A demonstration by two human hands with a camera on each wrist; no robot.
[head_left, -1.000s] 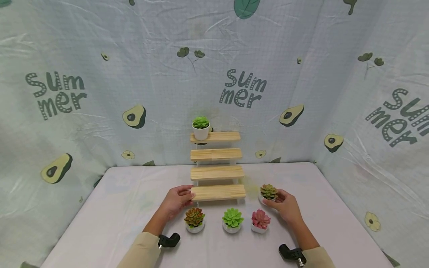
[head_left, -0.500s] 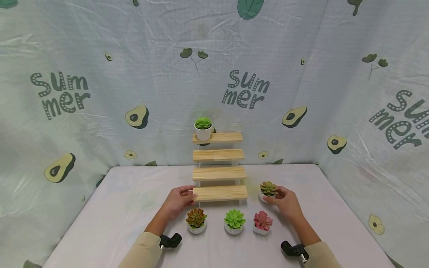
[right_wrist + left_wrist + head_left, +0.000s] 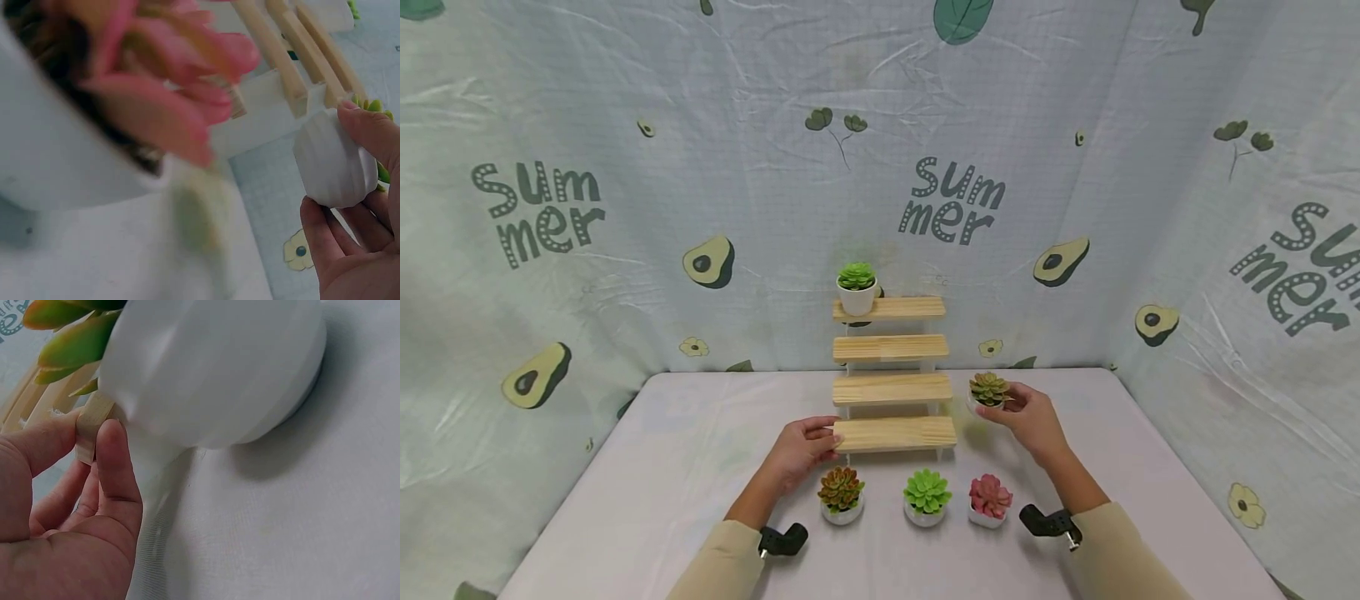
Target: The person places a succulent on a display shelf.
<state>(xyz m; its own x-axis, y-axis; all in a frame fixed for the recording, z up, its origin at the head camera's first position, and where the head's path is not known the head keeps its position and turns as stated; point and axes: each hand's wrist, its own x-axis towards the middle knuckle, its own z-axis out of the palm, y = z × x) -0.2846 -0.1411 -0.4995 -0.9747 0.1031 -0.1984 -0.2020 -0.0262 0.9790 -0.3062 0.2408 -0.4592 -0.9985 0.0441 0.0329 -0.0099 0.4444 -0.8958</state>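
My left hand [image 3: 802,450] pinches the left end of the lowest plank on a four-step wooden stand [image 3: 895,434]; the left wrist view shows thumb and fingers on the plank's end [image 3: 94,422]. In my right hand [image 3: 1030,421] is a dull green succulent [image 3: 988,389] in a white ribbed pot [image 3: 334,159], gripped between thumb and fingers and held off the table, right of the stand. A bright green succulent [image 3: 857,287] in a white pot stands at the left of the top step.
In front of the stand, a brown-orange succulent [image 3: 841,493], a light green succulent [image 3: 927,497] and a pink succulent [image 3: 990,502] stand in white pots on the white-covered table [image 3: 700,483]. A printed cloth [image 3: 775,208] hangs behind and at the sides.
My right hand has lifted the dull green succulent and moved it away from me and slightly left. The left hand stays on the lowest plank. The head view shifts slightly.
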